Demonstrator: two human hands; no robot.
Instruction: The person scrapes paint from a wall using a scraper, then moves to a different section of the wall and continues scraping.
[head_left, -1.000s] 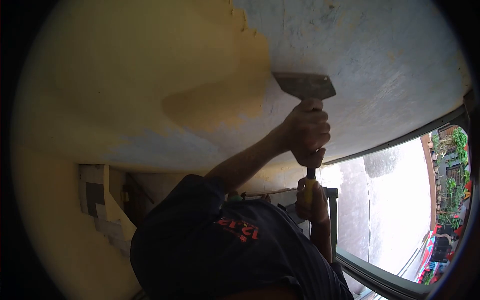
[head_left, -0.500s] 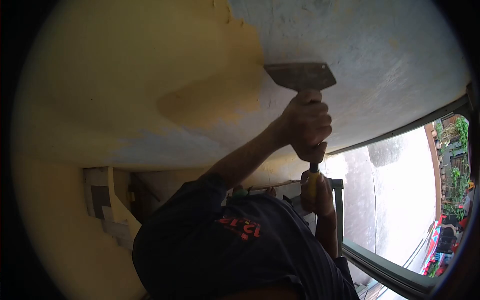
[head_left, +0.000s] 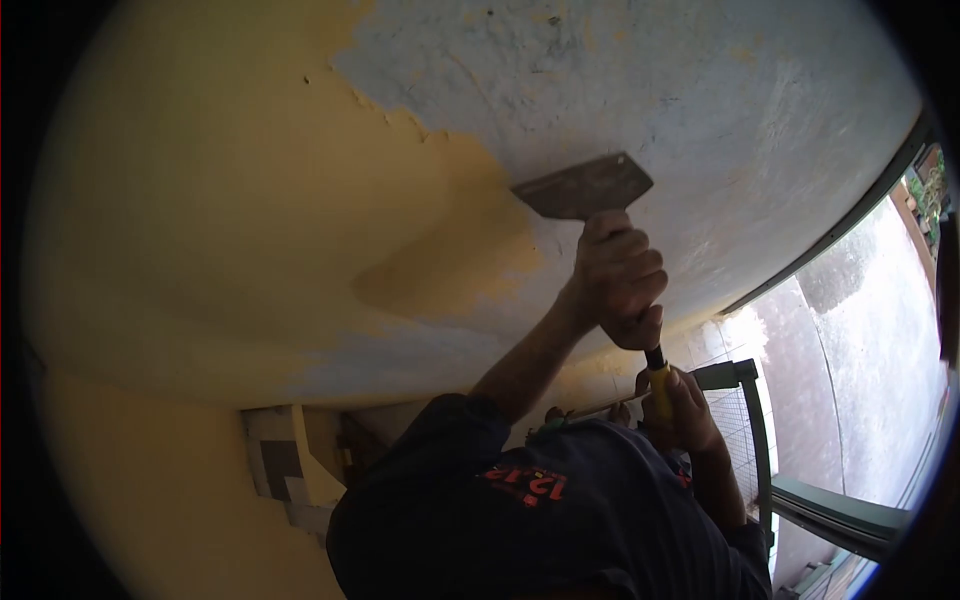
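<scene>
A wide-bladed scraper (head_left: 585, 188) lies against the wall, its left corner at the ragged edge of yellow paint (head_left: 440, 230). Bare grey-blue wall (head_left: 690, 130) surrounds the rest of the blade. My left hand (head_left: 622, 280) is wrapped around the scraper just below the blade. Farther down, my right hand (head_left: 688, 412) grips the yellow and black handle, which appears to be part of the same scraper. Parts of the handle are hidden inside both fists.
A green metal frame (head_left: 755, 430) stands to the right, with pale paving (head_left: 870, 310) beyond it. At lower left is a boxy structure with a light board (head_left: 312, 455). A dark edge (head_left: 850, 220) borders the wall at right.
The view has shifted and tilted. The scraper and both hands appear lower in the picture, and the blade slants more, its right end higher. Both hands keep their grip.
</scene>
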